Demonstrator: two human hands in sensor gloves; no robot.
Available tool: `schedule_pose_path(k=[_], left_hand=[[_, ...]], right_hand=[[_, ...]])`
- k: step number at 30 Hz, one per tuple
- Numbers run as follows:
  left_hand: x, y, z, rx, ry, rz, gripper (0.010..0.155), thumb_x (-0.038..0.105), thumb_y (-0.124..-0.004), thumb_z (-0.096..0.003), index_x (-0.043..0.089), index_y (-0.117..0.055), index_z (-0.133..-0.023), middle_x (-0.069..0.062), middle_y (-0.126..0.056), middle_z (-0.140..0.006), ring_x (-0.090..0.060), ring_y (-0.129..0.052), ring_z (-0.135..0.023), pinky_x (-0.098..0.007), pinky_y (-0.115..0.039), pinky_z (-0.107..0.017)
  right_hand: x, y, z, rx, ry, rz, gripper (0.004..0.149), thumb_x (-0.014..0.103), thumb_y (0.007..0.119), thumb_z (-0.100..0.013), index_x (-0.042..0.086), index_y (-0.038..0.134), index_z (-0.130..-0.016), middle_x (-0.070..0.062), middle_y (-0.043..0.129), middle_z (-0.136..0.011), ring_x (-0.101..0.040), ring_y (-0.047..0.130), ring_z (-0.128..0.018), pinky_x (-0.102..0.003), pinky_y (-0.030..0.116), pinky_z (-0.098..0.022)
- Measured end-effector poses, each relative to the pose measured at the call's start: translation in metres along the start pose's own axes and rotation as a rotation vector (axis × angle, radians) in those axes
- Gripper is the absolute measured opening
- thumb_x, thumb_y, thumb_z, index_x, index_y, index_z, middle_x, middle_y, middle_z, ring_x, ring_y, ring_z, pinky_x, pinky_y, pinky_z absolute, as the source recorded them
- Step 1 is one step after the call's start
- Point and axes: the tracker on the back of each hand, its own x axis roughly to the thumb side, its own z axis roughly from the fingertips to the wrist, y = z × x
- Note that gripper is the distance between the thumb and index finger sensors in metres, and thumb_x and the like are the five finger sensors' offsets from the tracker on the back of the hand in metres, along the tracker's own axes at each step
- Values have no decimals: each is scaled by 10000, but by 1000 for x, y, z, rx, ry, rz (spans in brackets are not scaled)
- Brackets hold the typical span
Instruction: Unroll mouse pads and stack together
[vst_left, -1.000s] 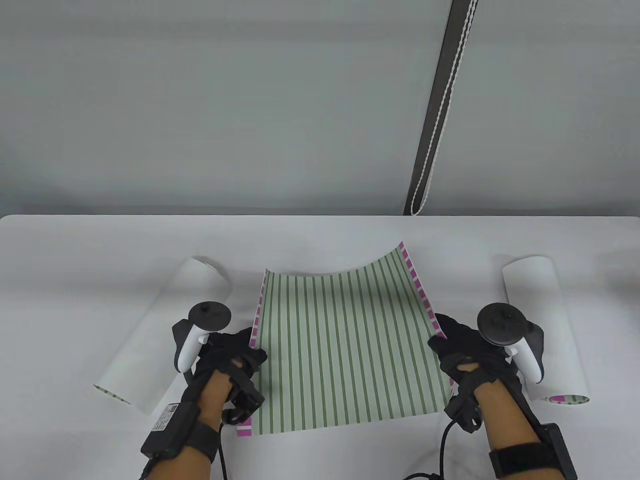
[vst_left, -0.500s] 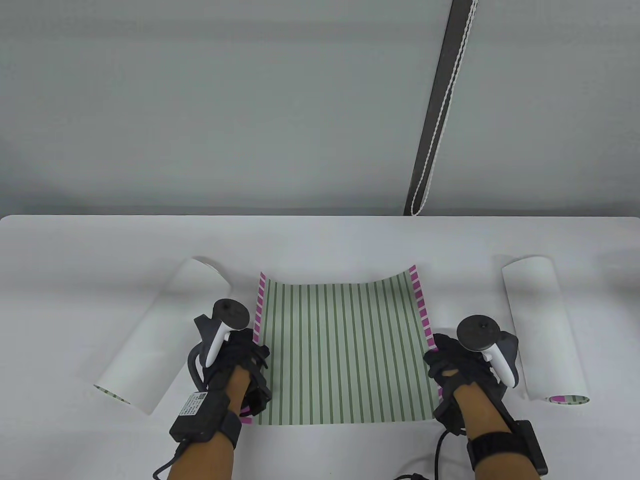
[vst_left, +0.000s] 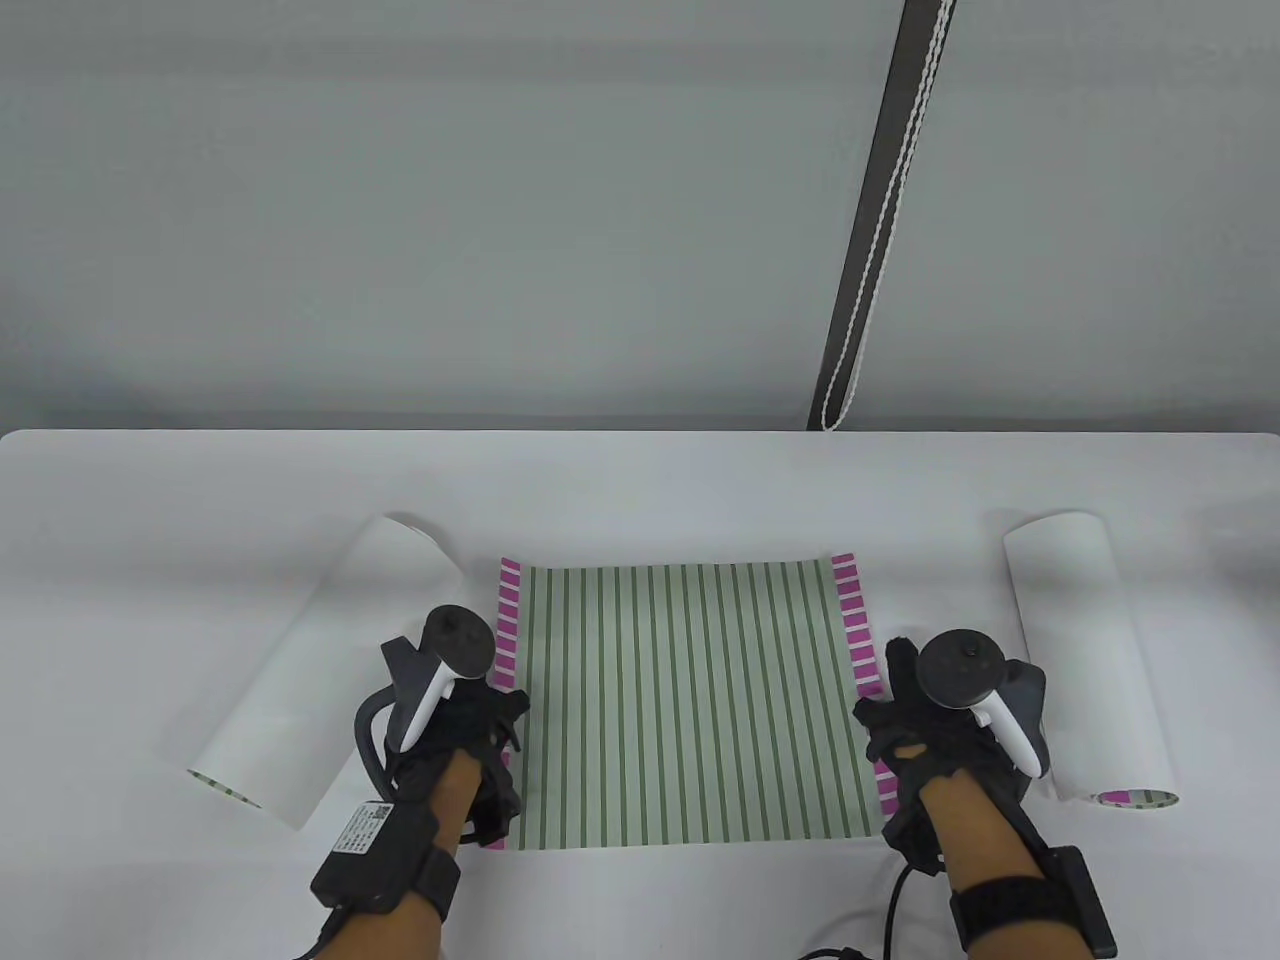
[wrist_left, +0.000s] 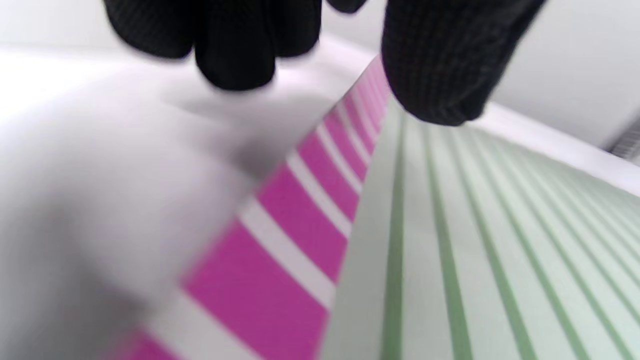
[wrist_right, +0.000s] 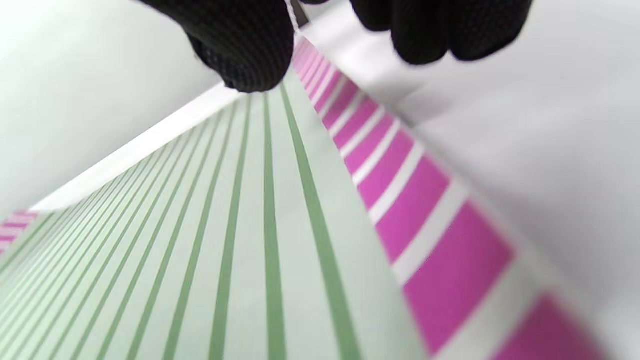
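A green-striped mouse pad (vst_left: 685, 705) with pink-barred side edges lies spread flat on the desk (vst_left: 640, 480), near the middle of its front edge. The left hand (vst_left: 470, 735) sits at the pad's left edge, and the left wrist view shows one fingertip (wrist_left: 440, 75) over the striped face while the other fingers (wrist_left: 235, 45) hang above the bare desk beside it. The right hand (vst_left: 925, 735) sits at the pad's right edge in the same way, thumb (wrist_right: 240, 45) over the pad and the other fingers beyond the edge. Whether either grip actually pinches the edge, I cannot tell. A rolled white pad (vst_left: 320, 665) lies toward the desk's left side, and another roll (vst_left: 1085, 655) lies toward its right side, each just outside the nearer hand.
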Motion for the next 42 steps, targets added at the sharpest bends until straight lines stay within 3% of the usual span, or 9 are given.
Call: schedule_pose_path(k=[2,4,10,20,26,31,35,37,42], left_hand=[[15,-1,15,-4,-117,-113,933,529,-892,-331,282,-376,-1068,-90,-386,-1128,-413,-595,-989,-602,-571,-706],[25,-14,20,-123,-210,-214,974,576,-878,-326,299,-326,-1079,-93,-297,-1152,-433,-483,-1031,-629,-504,-728],[19,-50,9,-407,-167,-384,1008,689,-781,-299,322,-241,-1068,-87,-239,-1165,-443,-399,-1061,-641,-450,-742],[3,-55,1,-445,-198,-246,1005,677,-785,-314,311,-234,-1070,-92,-153,-1149,-435,-258,-1056,-645,-396,-738],[2,-55,0,-455,-194,-240,1004,681,-776,-320,314,-215,-1068,-87,-130,-1145,-433,-233,-1054,-645,-380,-737],[5,-46,12,-311,-207,-276,993,689,-792,-290,318,-299,-1069,-74,-269,-1161,-436,-388,-1053,-646,-435,-733],[9,0,32,-139,-372,22,957,676,-761,-324,283,-313,-1073,-100,-338,-1152,-431,-467,-1032,-630,-495,-716],[7,23,41,-83,-490,329,961,672,-758,-344,309,-247,-1073,-112,-323,-1155,-440,-453,-1035,-648,-483,-708],[-3,38,44,-163,-685,810,1009,721,-737,-355,309,-169,-1079,-110,-202,-1169,-452,-341,-1072,-684,-404,-715]], right_hand=[[25,6,6,32,-120,94,816,286,897,-505,102,368,-1098,-285,348,-1096,-581,469,-935,-669,529,-626],[41,18,6,102,-192,165,847,286,911,-495,118,345,-1102,-272,293,-1111,-589,364,-969,-713,443,-650],[42,56,0,412,-202,356,844,361,878,-498,139,328,-1098,-267,269,-1112,-551,311,-1002,-709,429,-663],[-23,28,17,423,-210,271,826,270,933,-462,116,418,-1090,-202,296,-1125,-466,335,-1034,-711,409,-674],[-21,29,16,423,-203,281,828,267,930,-458,112,416,-1088,-204,304,-1121,-476,333,-1029,-717,403,-673],[-7,13,15,339,-180,319,831,280,931,-462,101,414,-1089,-248,329,-1114,-526,380,-1009,-715,438,-662],[-10,-34,9,60,-97,110,848,280,925,-462,97,386,-1090,-277,322,-1103,-540,383,-996,-713,436,-659],[-26,-59,4,-44,-3,15,854,289,914,-474,112,353,-1094,-273,287,-1106,-541,354,-1003,-708,402,-678],[-73,-87,0,-172,208,-79,894,322,896,-506,134,254,-1099,-265,203,-1110,-541,268,-1017,-711,324,-688]])
